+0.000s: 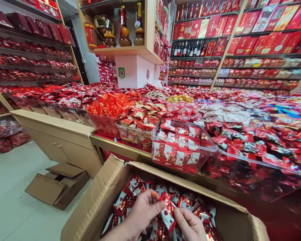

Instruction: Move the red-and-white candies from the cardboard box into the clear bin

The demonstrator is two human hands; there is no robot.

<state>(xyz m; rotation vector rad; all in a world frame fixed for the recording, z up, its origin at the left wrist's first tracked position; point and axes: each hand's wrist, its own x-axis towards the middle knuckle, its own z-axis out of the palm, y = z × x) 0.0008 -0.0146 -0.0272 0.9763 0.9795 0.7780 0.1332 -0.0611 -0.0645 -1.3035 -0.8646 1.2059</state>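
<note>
Over an open cardboard box (240, 219), both hands pinch one red and white candy packet (168, 214). My left hand (145, 211) grips its upper left side between thumb and fingers. At its right edge, my right hand (189, 223) holds it with the thumb on top. Many similar red and white packets (121, 202) lie loose inside the box below. Just beyond the box stands a clear plastic bin (205, 147) with the same kind of packets arranged in rows.
Clear bins of orange-red packets (106, 125) and durian-labelled packets (135, 135) stand left of the near bin. Dark red packets (253, 147) fill a bin to the right. A smaller open carton (70, 190) sits on the floor at left. Stocked shelves line the walls.
</note>
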